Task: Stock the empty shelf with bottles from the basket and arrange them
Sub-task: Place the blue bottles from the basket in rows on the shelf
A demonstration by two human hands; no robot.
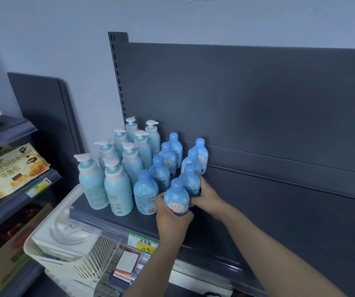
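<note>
Left hand (173, 219): wrapped around the lower body of the front bottle (176, 197), fingers curled on it from the near side.
Right hand (207, 195): closed on the second bottle (190, 181) from its right side, just behind the front one.
Bottle pose: both upright, long axis vertical, caps up, bases on or just off the shelf (129, 224); contact hidden by the hands.
Row layout: round-cap bottles stood in two columns running front to back; the held pair headed the right column, touching or nearly so. The left column (159, 172) stood just beside it.
Pump bottles (118, 189): taller batch at the shelf's left end, also in two columns.
Key relation: bare shelf lay to the right of both hands, and the right hand was the nearer one to it. The next column likely starts there.
Basket (91, 266): below and left of the shelf, nearer the left hand; no bottles visible in the part that showed.
Step, my read: squaring up the front of the right column, not fetching.
Progress: left end stocked, most of the shelf to the right not yet filled.
Risk: columns packed tight, so a sideways nudge could tip a neighbour.
Price tag (143, 243): on the shelf's front rail, below the left hand.
</note>
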